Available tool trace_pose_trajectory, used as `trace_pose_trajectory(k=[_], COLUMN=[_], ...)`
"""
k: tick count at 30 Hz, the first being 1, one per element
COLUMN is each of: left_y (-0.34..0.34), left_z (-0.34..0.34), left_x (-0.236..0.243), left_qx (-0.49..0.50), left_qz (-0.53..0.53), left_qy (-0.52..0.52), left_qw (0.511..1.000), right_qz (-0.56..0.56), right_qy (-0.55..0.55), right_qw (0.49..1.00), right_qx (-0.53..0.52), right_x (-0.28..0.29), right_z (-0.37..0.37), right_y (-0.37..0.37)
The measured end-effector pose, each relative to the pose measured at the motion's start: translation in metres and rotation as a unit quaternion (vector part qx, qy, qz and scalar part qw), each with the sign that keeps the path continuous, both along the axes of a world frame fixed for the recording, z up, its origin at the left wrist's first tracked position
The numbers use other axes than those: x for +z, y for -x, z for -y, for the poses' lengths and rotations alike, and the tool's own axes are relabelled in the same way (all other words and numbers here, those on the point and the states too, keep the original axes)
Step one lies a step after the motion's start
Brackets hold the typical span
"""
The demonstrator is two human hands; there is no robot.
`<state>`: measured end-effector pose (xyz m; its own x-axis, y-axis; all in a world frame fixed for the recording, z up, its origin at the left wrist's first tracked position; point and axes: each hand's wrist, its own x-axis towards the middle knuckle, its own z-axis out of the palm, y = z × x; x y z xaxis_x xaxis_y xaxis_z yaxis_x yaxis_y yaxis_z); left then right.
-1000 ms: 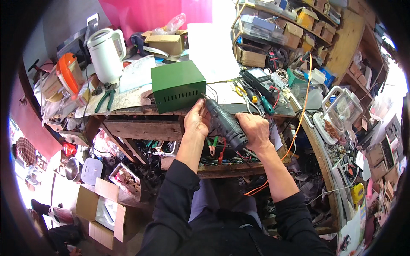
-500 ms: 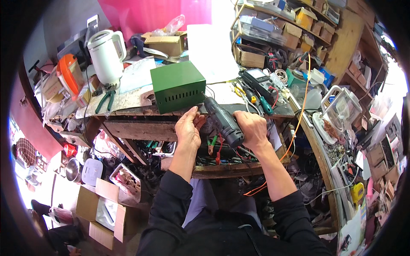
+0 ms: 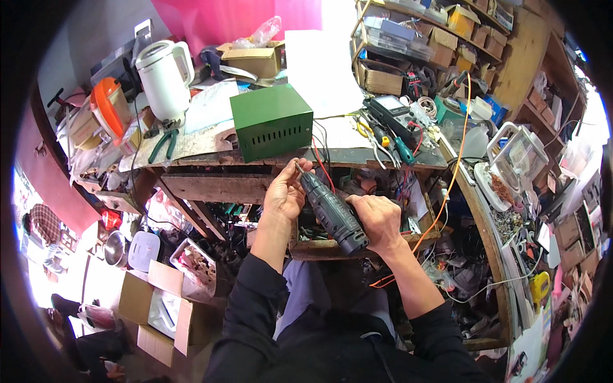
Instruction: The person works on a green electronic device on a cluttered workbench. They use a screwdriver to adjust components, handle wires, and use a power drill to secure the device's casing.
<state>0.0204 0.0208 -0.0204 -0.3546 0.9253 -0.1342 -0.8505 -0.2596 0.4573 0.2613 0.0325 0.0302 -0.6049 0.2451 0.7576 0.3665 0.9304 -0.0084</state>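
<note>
My right hand grips the handle of a dark cordless drill that points up and to the left. My left hand pinches the bit at the drill's tip, fingers closed around the chuck end. Both hands hover over an open drawer full of small parts, just below the workbench edge. A green metal box with vent slots stands on the bench right above the drill tip, red and black wires trailing from its right side.
A white electric kettle and green-handled pliers sit at the bench's left. Screwdrivers and a multimeter lie to the right, beside a clear jug. An orange cable hangs down. Open cardboard boxes stand on the floor.
My left hand has slid from the drill's body up to its tip and now pinches the bit. The drill has tilted slightly, held by my right hand.
</note>
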Motion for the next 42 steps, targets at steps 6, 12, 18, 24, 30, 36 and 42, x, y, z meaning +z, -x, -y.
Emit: trace_pose_trajectory(k=[6,12,18,24,30,36,42], left_y=[-0.001,0.004,0.003,0.006,0.001,0.004,-0.007], left_z=[0.005,0.004,0.011,0.003,0.003,-0.017,-0.019], left_x=[0.001,-0.002,0.009,-0.002,0.009,0.007,0.032], left_qx=[-0.017,-0.064,-0.080,-0.085,-0.070,-0.031,0.042], left_qz=[0.017,0.012,0.007,0.038,0.023,-0.003,-0.065], left_qy=[-0.001,-0.017,-0.015,-0.065,-0.009,0.057,0.124], left_qw=[1.000,0.998,0.997,0.994,0.997,0.998,0.989], right_qz=[0.002,0.002,-0.027,-0.021,0.012,0.039,0.037], right_qy=[0.022,0.025,0.083,0.076,0.011,-0.085,-0.069], right_qw=[1.000,1.000,0.996,0.996,1.000,0.995,0.996], right_qx=[-0.002,0.007,0.036,0.038,-0.004,-0.042,-0.045], right_x=[-0.006,-0.009,-0.010,-0.004,-0.011,-0.009,-0.003], right_z=[0.000,-0.002,-0.004,-0.003,-0.007,-0.011,-0.019], right_y=[-0.005,-0.009,-0.012,-0.011,-0.010,0.001,0.005])
